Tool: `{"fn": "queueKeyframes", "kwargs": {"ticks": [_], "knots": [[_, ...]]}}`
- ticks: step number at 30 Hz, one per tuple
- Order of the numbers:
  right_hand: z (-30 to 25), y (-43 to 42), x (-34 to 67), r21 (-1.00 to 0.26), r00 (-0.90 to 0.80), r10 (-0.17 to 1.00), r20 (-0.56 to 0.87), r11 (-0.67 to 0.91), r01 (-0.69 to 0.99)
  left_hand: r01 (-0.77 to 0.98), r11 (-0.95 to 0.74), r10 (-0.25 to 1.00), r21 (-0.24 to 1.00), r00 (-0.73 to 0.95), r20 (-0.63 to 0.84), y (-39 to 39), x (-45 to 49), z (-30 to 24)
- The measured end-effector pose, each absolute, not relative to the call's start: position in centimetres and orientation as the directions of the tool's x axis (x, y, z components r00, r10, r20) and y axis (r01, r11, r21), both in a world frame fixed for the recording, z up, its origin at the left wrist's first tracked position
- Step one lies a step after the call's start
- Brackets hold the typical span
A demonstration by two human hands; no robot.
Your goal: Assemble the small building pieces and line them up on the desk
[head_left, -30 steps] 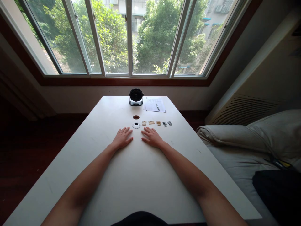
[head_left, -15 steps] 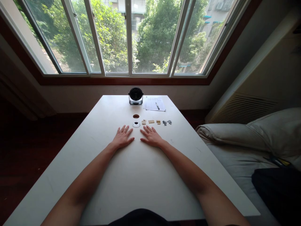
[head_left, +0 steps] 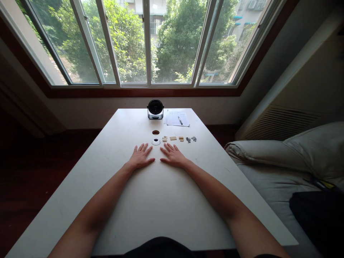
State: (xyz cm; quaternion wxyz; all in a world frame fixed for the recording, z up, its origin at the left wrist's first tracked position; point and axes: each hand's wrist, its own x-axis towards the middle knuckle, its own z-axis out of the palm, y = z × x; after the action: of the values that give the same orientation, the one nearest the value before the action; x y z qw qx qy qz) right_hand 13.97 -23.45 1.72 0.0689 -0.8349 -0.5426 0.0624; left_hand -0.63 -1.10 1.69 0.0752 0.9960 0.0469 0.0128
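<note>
Left hand and right hand flat, open and well apart on a white surface; just beyond, untouched, a row of small toy bricks beside a round disc; farther off, a small black fan and papers beneath a window.

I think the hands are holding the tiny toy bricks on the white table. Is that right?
Not quite. The head view shows the left hand and right hand lying open on the white table, not holding anything. The tiny toy bricks sit apart from them on the table.
</note>
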Motion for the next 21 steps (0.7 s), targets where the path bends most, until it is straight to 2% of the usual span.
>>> {"fn": "queueKeyframes", "kwargs": {"ticks": [21], "knots": [[1.69,-23.62,13.97,-0.177,0.412,0.911,-0.008,-0.406,0.896,0.088,-0.983,0.095,0.158,0.995,0.036,-1.01,-0.56,1.41]]}}
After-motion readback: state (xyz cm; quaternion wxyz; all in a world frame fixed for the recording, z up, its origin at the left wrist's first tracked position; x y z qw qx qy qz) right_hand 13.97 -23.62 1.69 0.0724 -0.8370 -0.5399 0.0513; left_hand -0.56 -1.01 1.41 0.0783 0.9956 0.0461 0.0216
